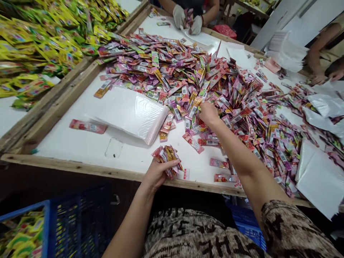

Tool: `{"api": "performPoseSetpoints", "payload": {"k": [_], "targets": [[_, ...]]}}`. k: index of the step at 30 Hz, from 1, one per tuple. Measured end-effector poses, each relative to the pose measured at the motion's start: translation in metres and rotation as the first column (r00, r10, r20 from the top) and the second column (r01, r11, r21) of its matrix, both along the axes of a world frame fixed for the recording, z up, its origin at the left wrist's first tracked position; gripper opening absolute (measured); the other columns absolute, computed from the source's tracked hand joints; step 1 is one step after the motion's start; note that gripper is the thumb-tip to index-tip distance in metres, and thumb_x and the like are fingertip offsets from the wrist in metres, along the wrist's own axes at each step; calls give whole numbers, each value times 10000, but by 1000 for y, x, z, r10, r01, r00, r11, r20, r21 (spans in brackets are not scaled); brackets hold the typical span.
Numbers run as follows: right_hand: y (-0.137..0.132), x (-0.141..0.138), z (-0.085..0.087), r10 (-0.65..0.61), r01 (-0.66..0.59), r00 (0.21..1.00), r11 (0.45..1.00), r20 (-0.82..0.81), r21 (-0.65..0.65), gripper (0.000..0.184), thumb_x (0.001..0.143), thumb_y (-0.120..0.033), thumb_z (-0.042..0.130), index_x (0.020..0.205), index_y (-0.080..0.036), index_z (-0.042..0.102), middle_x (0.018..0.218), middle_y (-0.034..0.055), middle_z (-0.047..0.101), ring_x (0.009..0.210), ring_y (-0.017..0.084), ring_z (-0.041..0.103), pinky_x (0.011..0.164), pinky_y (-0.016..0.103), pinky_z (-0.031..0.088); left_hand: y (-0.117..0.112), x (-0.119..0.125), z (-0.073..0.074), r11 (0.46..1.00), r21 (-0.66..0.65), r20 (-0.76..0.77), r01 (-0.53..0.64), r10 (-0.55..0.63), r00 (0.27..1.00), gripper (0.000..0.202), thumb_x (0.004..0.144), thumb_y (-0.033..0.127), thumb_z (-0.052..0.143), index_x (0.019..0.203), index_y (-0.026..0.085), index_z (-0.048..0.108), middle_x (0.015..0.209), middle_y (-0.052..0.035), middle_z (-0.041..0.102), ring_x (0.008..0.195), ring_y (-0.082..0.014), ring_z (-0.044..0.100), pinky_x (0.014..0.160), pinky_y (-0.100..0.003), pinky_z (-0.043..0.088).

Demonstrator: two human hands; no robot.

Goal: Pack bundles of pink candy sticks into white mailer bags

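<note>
My left hand (pixel 158 172) is wrapped round a bundle of small stick packets (pixel 170 157) just above the table's front edge. Printed in pink, yellow and purple, the packets stick out past my thumb. My right hand (pixel 209 114) reaches into the front of a big heap of similar packets (pixel 172 64), its fingers curled down among them. What those fingers grip is hidden. Left of the heap lies a stack of clear plastic bags (pixel 126 111). A few loose packets lie close to me, among them a red one (pixel 88 126) and a pink one (pixel 192 142).
A wooden rim (pixel 72 166) edges the white table. Beyond a divider at left is a pile of yellow packets (pixel 40 36). A co-worker's gloved hands (pixel 188 21) hold packets at the far side; another person's arms (pixel 319 61) are at right. Blue crates (pixel 49 222) stand below.
</note>
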State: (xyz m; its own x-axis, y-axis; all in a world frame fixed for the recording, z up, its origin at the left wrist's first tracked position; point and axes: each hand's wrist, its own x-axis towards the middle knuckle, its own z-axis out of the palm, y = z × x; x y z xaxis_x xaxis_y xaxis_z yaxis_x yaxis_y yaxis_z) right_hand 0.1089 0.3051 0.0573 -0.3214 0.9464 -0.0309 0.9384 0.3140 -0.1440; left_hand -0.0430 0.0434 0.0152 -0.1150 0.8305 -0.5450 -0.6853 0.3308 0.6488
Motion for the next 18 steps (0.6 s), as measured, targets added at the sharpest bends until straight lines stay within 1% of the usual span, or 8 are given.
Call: {"api": "performPoseSetpoints", "payload": {"k": [3, 6, 9, 11, 13, 15, 16, 18], "targets": [[11, 20, 2, 1, -2, 994, 1000, -107, -9, 121, 762, -241, 728, 819, -136, 715, 813, 72, 691, 778, 215, 640, 744, 316, 498, 0, 0, -2, 1000, 0, 28, 18, -18, 999, 507, 487, 145, 935, 930, 147, 687, 823, -33, 724, 697, -169, 688, 665, -286, 581], [20, 39, 6, -14, 17, 991, 1000, -132, 24, 139, 760, -269, 731, 795, -136, 708, 770, 60, 675, 756, 205, 622, 736, 312, 482, -1, -1, -5, 1000, 3, 28, 29, -29, 999, 516, 492, 145, 934, 947, 151, 690, 830, -32, 725, 709, -167, 688, 662, -280, 581], [14, 27, -2, -25, 24, 1000, 999, -8, -44, 176, 735, -263, 763, 851, -142, 713, 872, 101, 704, 816, 232, 637, 749, 324, 476, -1, -1, -5, 1000, 5, 26, 27, -27, 999, 503, 490, 148, 935, 932, 146, 696, 810, -29, 720, 708, -160, 683, 653, -268, 578], [6, 8, -8, 29, -27, 999, 998, 39, -52, 153, 736, -210, 736, 870, -141, 711, 930, 124, 708, 866, 249, 644, 763, 323, 465, -1, -1, -3, 1000, 10, 37, 22, -23, 999, 488, 487, 147, 933, 916, 143, 700, 811, -31, 720, 709, -159, 681, 659, -269, 578], [0, -8, -7, 125, -126, 991, 992, -44, -19, 111, 741, -193, 706, 840, -144, 698, 902, 101, 698, 871, 240, 637, 766, 310, 449, -1, -1, -2, 1000, 21, 54, 22, -23, 998, 478, 485, 148, 931, 904, 142, 703, 821, -38, 723, 713, -167, 682, 668, -282, 582], [-4, -13, 0, 198, -203, 956, 979, -219, -1, 100, 743, -234, 704, 800, -158, 674, 816, 46, 663, 818, 207, 613, 741, 294, 435, -1, -1, -2, 999, 31, 65, 17, -19, 998, 478, 485, 153, 930, 907, 145, 706, 820, -37, 723, 705, -170, 678, 668, -294, 585], [-4, -11, 6, 204, -214, 932, 977, -301, 0, 115, 733, -254, 714, 777, -165, 656, 773, 22, 635, 785, 191, 594, 724, 289, 429, -1, -1, -3, 999, 37, 69, 8, -11, 998, 483, 483, 152, 931, 910, 148, 707, 817, -32, 720, 703, -168, 675, 671, -297, 586], [-2, 1, 17, 163, -187, 893, 982, -419, -17, 154, 692, -249, 740, 715, -174, 608, 700, -9, 574, 735, 168, 550, 696, 283, 417, -1, -1, -4, 999, 48, 72, -12, 9, 997, 491, 478, 145, 931, 914, 152, 705, 812, -22, 713, 704, -162, 670, 678, -295, 586]]}}
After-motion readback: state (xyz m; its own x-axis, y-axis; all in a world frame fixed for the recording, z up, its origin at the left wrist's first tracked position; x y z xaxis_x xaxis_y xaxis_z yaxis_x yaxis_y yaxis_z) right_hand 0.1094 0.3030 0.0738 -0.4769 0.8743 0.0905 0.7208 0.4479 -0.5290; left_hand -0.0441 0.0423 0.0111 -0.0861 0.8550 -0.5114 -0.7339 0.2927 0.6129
